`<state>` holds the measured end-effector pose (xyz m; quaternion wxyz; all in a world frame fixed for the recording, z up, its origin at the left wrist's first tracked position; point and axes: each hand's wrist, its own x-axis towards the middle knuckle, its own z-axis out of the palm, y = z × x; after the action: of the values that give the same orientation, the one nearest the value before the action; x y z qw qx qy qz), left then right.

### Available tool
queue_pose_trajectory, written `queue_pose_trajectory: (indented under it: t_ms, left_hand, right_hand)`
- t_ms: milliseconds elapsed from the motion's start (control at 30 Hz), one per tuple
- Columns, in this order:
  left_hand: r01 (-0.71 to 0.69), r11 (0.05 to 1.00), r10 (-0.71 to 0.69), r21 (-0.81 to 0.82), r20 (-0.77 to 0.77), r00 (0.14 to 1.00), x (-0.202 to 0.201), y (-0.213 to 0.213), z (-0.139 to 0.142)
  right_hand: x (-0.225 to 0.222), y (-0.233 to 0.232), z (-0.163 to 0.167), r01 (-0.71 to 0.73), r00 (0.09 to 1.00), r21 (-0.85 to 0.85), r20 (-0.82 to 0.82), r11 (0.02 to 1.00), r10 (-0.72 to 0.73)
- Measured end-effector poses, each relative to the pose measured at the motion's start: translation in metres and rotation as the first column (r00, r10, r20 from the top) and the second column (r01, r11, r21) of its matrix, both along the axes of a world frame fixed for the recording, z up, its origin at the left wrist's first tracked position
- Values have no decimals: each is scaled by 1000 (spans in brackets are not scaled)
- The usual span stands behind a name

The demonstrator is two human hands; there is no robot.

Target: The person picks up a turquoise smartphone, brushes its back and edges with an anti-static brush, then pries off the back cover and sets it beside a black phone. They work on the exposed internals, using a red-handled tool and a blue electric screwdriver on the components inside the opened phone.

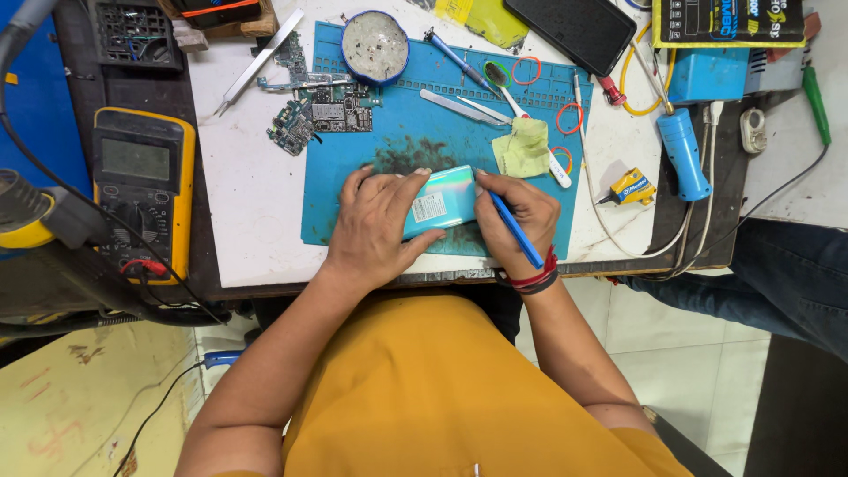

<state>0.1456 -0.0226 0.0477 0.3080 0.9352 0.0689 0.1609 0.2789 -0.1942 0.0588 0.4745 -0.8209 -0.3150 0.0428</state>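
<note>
Left hand [380, 225] gripping teal phone [442, 208], right hand [517, 221] pinching blue tool [517, 230], blue mat [353, 159]

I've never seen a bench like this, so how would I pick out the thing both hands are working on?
Find the blue work mat on the white table. At its near edge, the left hand steadies a flat turquoise phone while the right hand holds a thin blue tool at its edge. Unlike the bare circuit boards beyond, it is smooth, glossy and closed.

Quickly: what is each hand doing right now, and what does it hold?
Left hand: closed on the turquoise phone, pressing it onto the blue mat.
Right hand: closed on a thin blue tool, tip at the phone's edge.
</note>
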Motion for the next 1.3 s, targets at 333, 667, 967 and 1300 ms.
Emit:
queue_pose_trajectory:
  t_ms: [333, 667, 967, 1300]
  left_hand:
    - [12, 1000, -12, 12, 6, 1000, 0, 0, 0]
    - [4, 1000, -4, -12, -1, 1000, 0, -1, -2]
    - [11, 1000, -11, -17, -2, 1000, -1, -1, -3]
    - [62, 998, -61, -10, 27, 998, 2, 1, 6]
  right_hand:
    - [21, -14, -23, -41, 929, 113, -360, 993, 79]
    - [68, -16, -23, -110, 614, 127, -771, 986, 168]
    - [99, -10, -3, -308, 534, -75, -839, 948, 107]
    - [103, -8, 9, -331, 420, 4, -895, 944, 151]
